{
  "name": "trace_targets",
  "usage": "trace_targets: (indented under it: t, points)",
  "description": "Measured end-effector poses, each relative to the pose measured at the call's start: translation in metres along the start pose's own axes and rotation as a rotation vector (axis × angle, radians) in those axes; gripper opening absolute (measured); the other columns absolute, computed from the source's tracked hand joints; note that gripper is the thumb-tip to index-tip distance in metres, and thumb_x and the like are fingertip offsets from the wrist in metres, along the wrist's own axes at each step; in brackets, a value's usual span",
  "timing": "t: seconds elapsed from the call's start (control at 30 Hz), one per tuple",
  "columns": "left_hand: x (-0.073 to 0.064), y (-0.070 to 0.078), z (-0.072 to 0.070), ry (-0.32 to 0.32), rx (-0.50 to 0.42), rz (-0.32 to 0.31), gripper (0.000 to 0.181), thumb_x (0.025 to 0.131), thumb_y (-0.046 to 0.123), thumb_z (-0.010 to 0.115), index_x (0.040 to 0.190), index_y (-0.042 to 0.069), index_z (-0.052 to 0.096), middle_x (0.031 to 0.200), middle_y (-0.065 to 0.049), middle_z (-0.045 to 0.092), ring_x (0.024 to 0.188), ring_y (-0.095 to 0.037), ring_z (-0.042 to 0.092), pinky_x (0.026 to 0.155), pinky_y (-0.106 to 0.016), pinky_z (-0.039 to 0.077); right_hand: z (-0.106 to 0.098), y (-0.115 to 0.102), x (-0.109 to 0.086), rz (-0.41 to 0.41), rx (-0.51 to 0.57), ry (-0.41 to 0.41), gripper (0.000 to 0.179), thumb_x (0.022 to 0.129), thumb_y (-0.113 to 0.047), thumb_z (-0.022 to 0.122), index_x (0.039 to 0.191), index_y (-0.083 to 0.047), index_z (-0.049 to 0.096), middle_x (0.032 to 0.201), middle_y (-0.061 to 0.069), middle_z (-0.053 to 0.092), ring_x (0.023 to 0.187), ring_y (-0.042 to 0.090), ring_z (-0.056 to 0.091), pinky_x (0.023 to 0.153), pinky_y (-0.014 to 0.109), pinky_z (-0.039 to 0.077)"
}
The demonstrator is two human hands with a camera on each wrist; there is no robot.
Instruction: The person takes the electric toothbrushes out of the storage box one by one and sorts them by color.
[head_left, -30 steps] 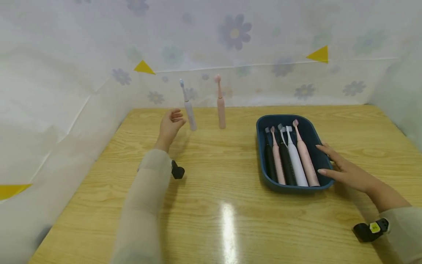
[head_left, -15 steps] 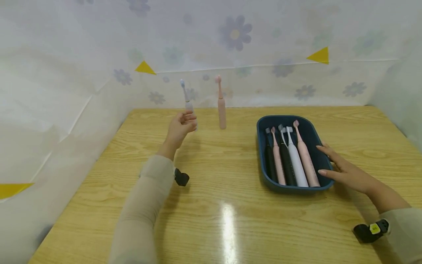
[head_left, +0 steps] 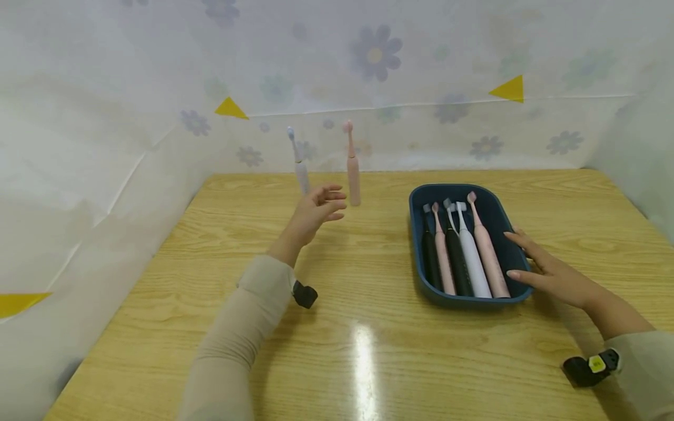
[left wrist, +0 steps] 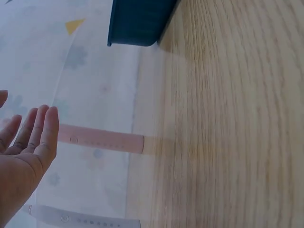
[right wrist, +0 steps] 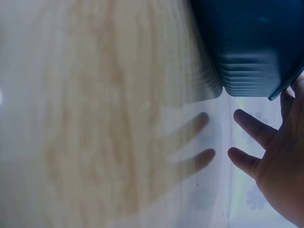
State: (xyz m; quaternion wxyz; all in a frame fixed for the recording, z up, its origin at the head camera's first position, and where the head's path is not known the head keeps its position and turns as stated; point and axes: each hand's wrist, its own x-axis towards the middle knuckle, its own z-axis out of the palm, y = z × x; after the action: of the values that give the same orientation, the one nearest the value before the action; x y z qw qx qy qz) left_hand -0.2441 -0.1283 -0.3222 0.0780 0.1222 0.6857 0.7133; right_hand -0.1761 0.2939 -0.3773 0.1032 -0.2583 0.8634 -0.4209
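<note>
A pink electric toothbrush (head_left: 353,178) stands upright near the table's back edge. My left hand (head_left: 316,211) is just left of its handle, fingers spread toward it without gripping. Left of it stands a white electric toothbrush (head_left: 301,175), its lower handle hidden behind that hand. In the left wrist view, the left hand (left wrist: 28,147) overlaps the upper part of the pink handle (left wrist: 104,137). My right hand (head_left: 553,272) rests at the right rim of a dark blue bin (head_left: 447,301), thumb and a fingertip over the edge. Two outer fingers (right wrist: 256,130) extend straight below the rim.
Inside the bin lie several electric toothbrushes side by side: black, pink and white (head_left: 476,260). Patterned white sheeting (head_left: 411,140) rises behind the wood-grain table (head_left: 337,269). Bare tabletop lies between the standing toothbrushes and the bin.
My left hand has moved right, passing in front of the white toothbrush to the pink one. Both standing toothbrushes stay in place, and the right hand stays at the bin.
</note>
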Motion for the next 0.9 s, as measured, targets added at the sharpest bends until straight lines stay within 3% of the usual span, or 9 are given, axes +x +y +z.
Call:
trace_targets:
  t: [0.27,0.53,0.9]
  points:
    - [-0.001,-0.003,0.022,-0.121,-0.041,0.007,0.040,0.087,0.002,0.048,0.125,-0.002,0.036,0.119,-0.024,0.042,0.109,-0.037,0.040,0.081,-0.038,0.044,0.000,0.000,0.001,-0.014,-0.005,0.003,0.072,0.086,-0.004,0.049,0.140,-0.014,0.001,0.140,0.017,-0.016,0.115,0.057,-0.001,0.076,0.071,0.012]
    - [0.000,-0.008,0.041,-0.224,-0.030,-0.016,0.041,0.088,0.003,0.047,0.127,0.000,0.034,0.119,-0.020,0.042,0.108,-0.036,0.043,0.080,-0.035,0.045,0.001,0.000,0.000,-0.008,0.004,0.009,0.072,0.086,-0.003,0.049,0.140,-0.014,0.002,0.141,0.006,-0.017,0.115,0.056,-0.002,0.077,0.071,0.012]
    - [-0.009,0.006,0.073,-0.336,-0.056,-0.060,0.048,0.087,-0.003,0.046,0.131,0.000,0.027,0.126,-0.025,0.034,0.109,-0.034,0.043,0.085,-0.039,0.041,0.001,0.000,0.001,0.003,0.018,0.008,0.073,0.085,-0.001,0.050,0.140,-0.013,0.002,0.139,0.017,-0.017,0.115,0.057,-0.002,0.079,0.071,0.010]
